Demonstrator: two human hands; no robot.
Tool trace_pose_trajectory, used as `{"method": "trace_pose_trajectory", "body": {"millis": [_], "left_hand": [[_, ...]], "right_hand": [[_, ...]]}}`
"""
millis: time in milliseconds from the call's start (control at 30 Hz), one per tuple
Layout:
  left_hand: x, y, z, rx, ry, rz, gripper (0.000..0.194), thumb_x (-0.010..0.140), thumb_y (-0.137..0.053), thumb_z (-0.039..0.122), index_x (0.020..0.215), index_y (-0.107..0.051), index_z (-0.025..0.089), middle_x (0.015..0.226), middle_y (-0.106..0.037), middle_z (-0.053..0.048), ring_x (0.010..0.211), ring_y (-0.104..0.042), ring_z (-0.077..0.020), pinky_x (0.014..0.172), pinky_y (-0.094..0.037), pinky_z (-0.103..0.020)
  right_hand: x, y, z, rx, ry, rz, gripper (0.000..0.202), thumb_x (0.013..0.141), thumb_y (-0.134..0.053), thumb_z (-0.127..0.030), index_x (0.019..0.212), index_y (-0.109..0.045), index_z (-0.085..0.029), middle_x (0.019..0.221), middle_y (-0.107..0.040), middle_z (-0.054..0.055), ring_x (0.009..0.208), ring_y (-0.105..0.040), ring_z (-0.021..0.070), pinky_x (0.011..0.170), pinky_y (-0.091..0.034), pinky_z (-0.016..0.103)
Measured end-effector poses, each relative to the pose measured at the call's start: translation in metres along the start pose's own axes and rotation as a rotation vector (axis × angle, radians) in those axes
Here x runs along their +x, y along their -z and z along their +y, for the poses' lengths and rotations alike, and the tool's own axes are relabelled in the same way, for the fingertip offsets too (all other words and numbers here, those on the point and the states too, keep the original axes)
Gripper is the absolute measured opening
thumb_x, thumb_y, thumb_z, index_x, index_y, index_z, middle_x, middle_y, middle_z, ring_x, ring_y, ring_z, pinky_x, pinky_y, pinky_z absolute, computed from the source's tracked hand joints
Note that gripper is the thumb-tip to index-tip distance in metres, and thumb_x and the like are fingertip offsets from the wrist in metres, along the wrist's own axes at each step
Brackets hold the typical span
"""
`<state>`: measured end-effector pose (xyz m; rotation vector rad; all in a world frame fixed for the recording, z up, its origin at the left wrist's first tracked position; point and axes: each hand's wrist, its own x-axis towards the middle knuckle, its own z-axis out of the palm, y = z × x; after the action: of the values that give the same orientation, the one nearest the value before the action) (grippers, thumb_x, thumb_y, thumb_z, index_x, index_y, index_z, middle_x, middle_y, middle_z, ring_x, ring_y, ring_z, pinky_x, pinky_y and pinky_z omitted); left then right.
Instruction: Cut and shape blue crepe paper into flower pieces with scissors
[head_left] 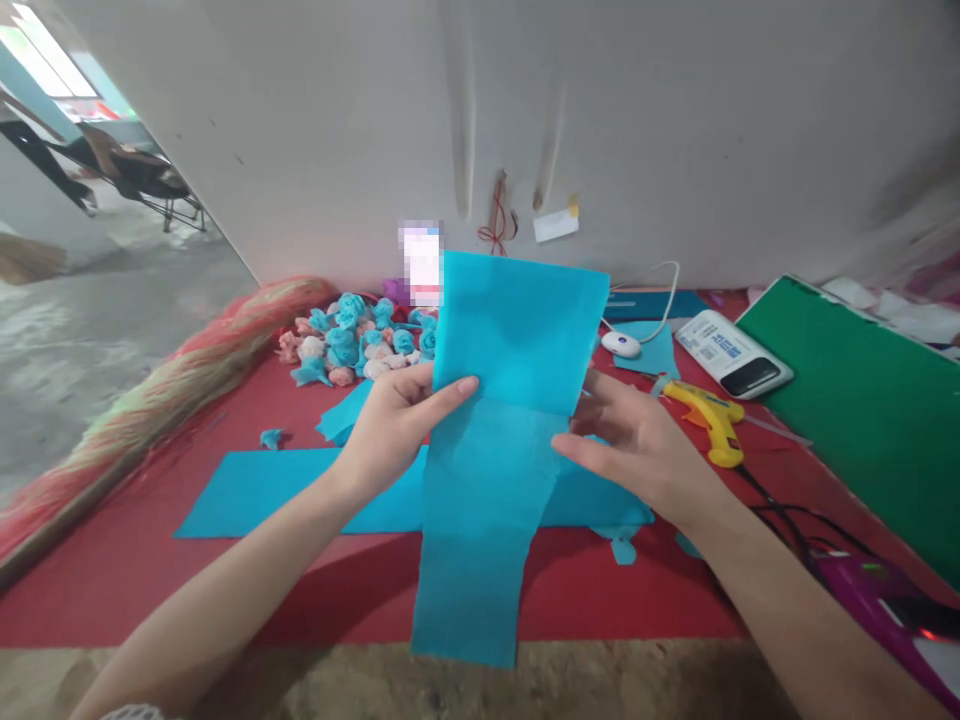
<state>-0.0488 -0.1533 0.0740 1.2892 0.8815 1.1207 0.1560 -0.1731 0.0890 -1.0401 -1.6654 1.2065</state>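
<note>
A long strip of bright blue crepe paper (480,470) hangs upright in front of me, its upper part folded over in a thicker, darker layer. My left hand (401,420) pinches its left edge near the fold, thumb in front and fingers hidden behind. At the opposite edge is my right hand (637,445), its thumb tip over the paper and its curled fingers apart from the thumb; no firm grip shows. Behind the strip, a wide folded blue paper sheet (292,490) lies across the red tabletop (330,590).
Blue, pink and white paper flowers (345,340) are heaped at the back left, beside a reddish fibre bundle (195,360). To the right are a yellow glue gun (709,415), a white device (733,352), a green board (862,420) and a purple device (885,610) with cables.
</note>
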Motion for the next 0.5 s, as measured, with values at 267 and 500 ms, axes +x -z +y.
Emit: {"method": "trace_pose_trajectory", "body": {"millis": [267, 500], "left_hand": [[-0.004, 0.001, 0.009, -0.059, -0.023, -0.17, 0.008, 0.078, -0.06, 0.024, 0.081, -0.067, 0.021, 0.078, -0.068, 0.0, 0.069, -0.063, -0.013, 0.061, -0.053, -0.023], [-0.005, 0.006, 0.006, -0.047, -0.066, -0.203, 0.01, 0.078, -0.06, 0.022, 0.083, -0.069, 0.022, 0.082, -0.069, 0.0, 0.077, -0.064, -0.0172, 0.067, -0.053, -0.027]], "right_hand": [[0.002, 0.0, 0.0, 0.152, 0.012, 0.067, 0.012, 0.078, -0.058, -0.033, 0.087, -0.064, -0.027, 0.057, -0.05, -0.005, 0.049, -0.045, 0.0079, 0.045, -0.039, 0.02], [0.001, 0.012, 0.01, 0.025, 0.14, 0.054, 0.009, 0.079, -0.059, -0.029, 0.075, -0.066, -0.025, 0.053, -0.054, -0.005, 0.049, -0.05, 0.0079, 0.046, -0.04, 0.019]]}}
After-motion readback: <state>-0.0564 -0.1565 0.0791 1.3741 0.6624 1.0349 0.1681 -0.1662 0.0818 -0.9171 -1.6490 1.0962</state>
